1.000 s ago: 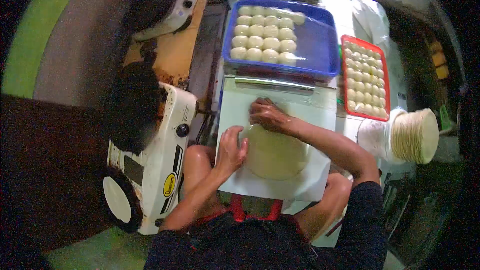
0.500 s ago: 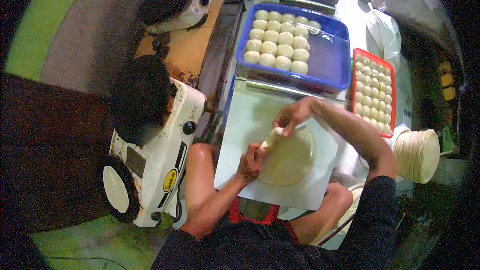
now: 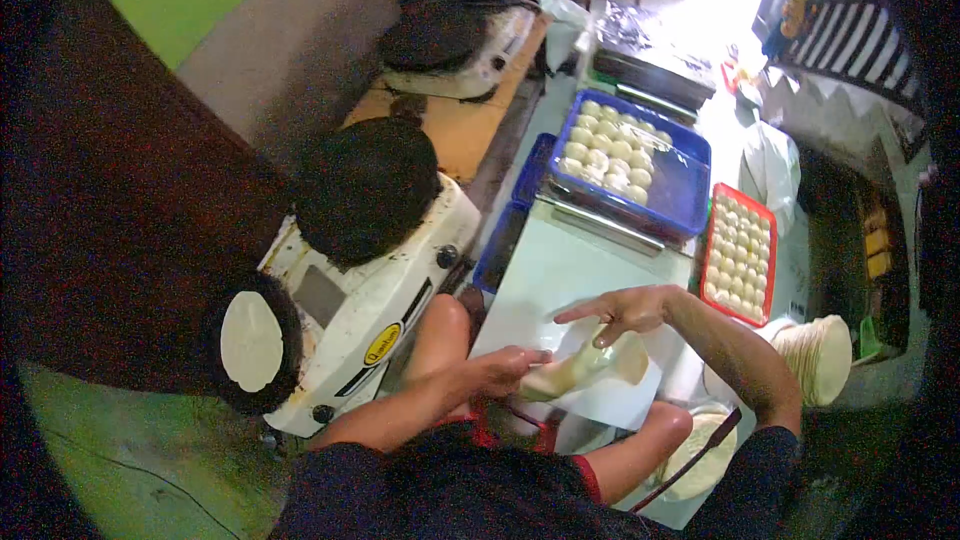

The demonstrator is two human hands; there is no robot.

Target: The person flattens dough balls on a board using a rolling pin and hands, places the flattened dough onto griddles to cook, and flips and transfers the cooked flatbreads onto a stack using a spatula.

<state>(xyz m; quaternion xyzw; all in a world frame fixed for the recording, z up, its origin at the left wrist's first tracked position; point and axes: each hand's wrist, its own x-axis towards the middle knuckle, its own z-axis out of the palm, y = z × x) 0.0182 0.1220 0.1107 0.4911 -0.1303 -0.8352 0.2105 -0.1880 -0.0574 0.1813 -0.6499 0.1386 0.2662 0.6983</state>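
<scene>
A thin sheet of dough (image 3: 580,372) is partly lifted and folded above the white board (image 3: 545,260) in front of me. My left hand (image 3: 503,370) is closed at the sheet's left edge, fingers pressed together on it. Above the sheet, my right hand (image 3: 632,312) has its index finger stretched to the left and its thumb pointing down against or close to the dough. Its fingers are apart; whether the thumb touches is hard to tell. Part of the sheet is blurred.
Beyond the board stand a blue tray (image 3: 690,224) and a red tray (image 3: 738,314) of dough balls. Stacked flatbreads (image 3: 815,360) lie at right, more flatbreads (image 3: 705,455) by my knee. At left, a stove (image 3: 400,280) carries dark pans; one holds a pale flatbread (image 3: 252,340).
My view has swung left and up. The dough, earlier mostly flat on the board with one edge held in both hands, is now lifted and folded; my right hand's fingers have spread.
</scene>
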